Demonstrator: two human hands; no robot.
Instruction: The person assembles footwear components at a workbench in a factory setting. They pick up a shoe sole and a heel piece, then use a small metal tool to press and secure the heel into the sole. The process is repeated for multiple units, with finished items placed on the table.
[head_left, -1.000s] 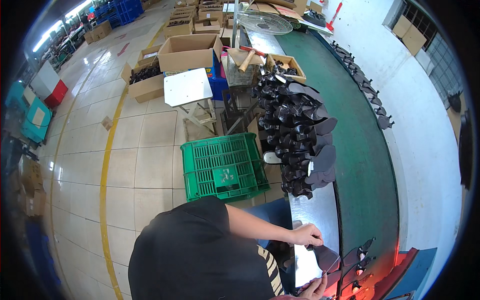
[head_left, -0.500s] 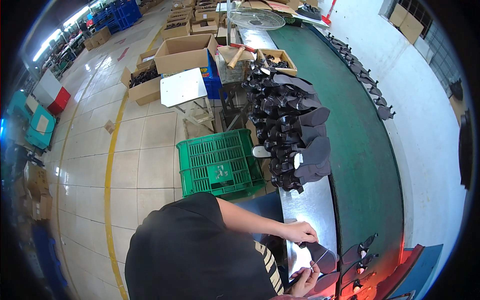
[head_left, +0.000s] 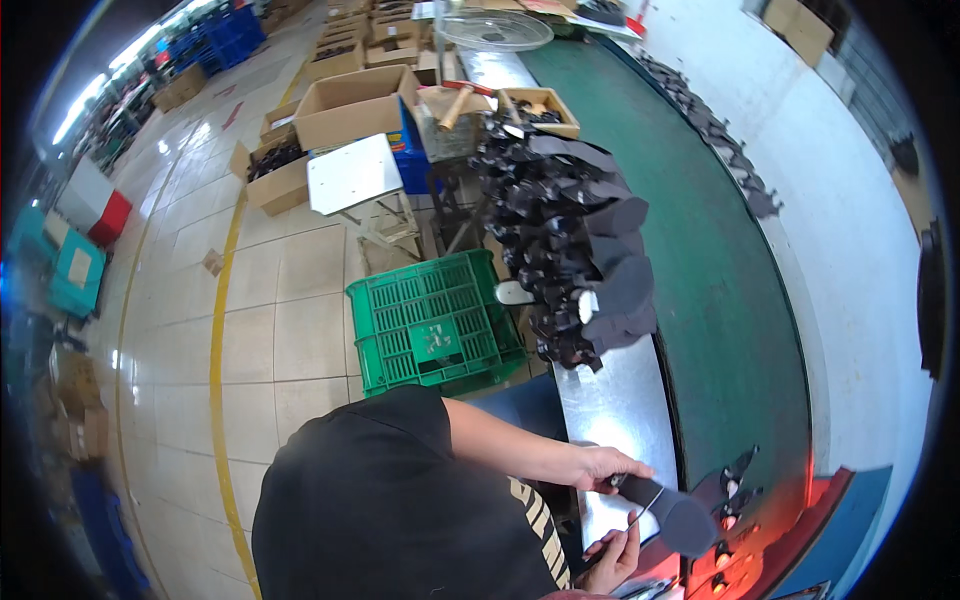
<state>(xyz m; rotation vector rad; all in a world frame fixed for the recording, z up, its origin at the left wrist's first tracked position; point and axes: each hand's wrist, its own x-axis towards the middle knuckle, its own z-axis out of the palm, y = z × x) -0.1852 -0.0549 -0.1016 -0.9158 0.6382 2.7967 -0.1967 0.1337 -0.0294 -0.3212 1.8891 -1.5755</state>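
**A:** Head view, the only one: how far along does this look? There's a big heap of black shoe pieces (head_left: 575, 250) stacked on the metal counter (head_left: 620, 400) beside the green conveyor belt (head_left: 720, 300), and the person has just one black sole piece (head_left: 672, 510) in hand at the counter's near end.

**B:** I'd guess barely dented. The heap is large and sits well apart from the hands, further up the counter. More dark pieces (head_left: 735, 480) stand upright on the belt's near edge, just beside the held one, so some seem handled already.

**A:** Hand poses?

**B:** Left hand (head_left: 598, 466) reaches across from the body, forearm stretched out, fingers curled closed around one end of the sole piece. Right hand (head_left: 612, 558) is low by the frame's bottom edge, palm up, fingers half bent under the piece; whether it grips a thin tool I can't tell.

**A:** And the green crate (head_left: 432, 322)?

**B:** On the floor beside the counter.
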